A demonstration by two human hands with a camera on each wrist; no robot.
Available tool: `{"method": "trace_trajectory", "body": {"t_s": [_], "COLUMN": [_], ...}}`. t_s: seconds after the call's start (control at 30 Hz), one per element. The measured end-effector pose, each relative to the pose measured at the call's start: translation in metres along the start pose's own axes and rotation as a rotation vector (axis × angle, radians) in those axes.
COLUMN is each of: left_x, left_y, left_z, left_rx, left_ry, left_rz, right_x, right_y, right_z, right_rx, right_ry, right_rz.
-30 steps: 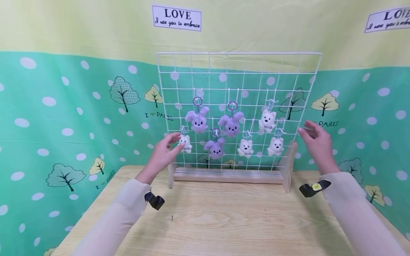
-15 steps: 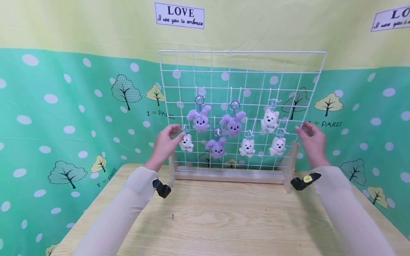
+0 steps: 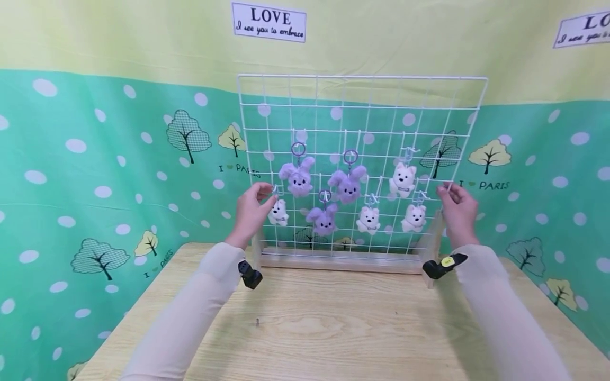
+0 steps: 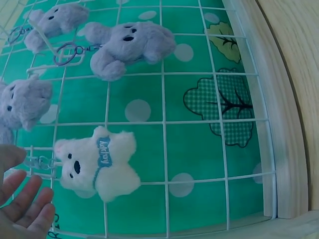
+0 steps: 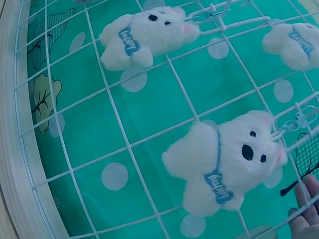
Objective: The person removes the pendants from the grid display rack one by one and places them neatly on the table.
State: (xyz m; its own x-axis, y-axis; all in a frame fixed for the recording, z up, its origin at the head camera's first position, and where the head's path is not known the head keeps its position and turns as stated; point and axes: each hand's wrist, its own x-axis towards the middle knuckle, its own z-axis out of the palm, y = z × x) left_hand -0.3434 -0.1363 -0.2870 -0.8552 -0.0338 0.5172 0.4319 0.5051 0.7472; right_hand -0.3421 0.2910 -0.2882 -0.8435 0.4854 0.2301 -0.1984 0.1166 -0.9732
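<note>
A white wire grid rack point(image 3: 333, 129) on wooden feet stands on the table. Purple plush bunny keychains point(image 3: 324, 219) and white plush dog keychains point(image 3: 368, 219) hang from its hooks. My left hand point(image 3: 250, 211) is at the rack's left side, beside a white dog keychain point(image 4: 102, 164); thumb and fingers are spread near its clasp point(image 4: 39, 162). My right hand point(image 3: 459, 211) is at the right edge wire, thumb and fingertips close to it; contact is unclear. Fingertips point(image 5: 304, 206) show past the wires in the right wrist view, near another white dog keychain point(image 5: 229, 162).
The light wood table point(image 3: 310, 323) stretches in front of the rack, with a small dark mark point(image 3: 257, 322) on it. Behind hangs a green and yellow curtain point(image 3: 119, 174) with trees and dots. Black wrist cameras sit on both sleeves.
Both hands have moved inward: the left to the right, closer to the hanging dog's clasp, the right leftward to the rack's edge. The head view has shifted slightly. The keychains hang as before.
</note>
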Motion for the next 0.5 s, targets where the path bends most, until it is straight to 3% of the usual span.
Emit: {"method": "trace_trajectory", "body": {"t_s": [0.2,0.5], "left_x": [0.0028,0.0042], "left_y": [-0.0015,-0.0015], "left_z": [0.0031,0.0077], "left_rx": [-0.014,-0.025], "left_ry": [0.037,0.099], "left_rz": [0.004,-0.015], "right_x": [-0.0001,0.0022], "right_y": [0.0056,0.0095], "right_z": [0.0038,0.0100], "right_rx": [0.040,0.117], "right_ry": [0.019,0.076], "right_rz": [-0.041,-0.028]}}
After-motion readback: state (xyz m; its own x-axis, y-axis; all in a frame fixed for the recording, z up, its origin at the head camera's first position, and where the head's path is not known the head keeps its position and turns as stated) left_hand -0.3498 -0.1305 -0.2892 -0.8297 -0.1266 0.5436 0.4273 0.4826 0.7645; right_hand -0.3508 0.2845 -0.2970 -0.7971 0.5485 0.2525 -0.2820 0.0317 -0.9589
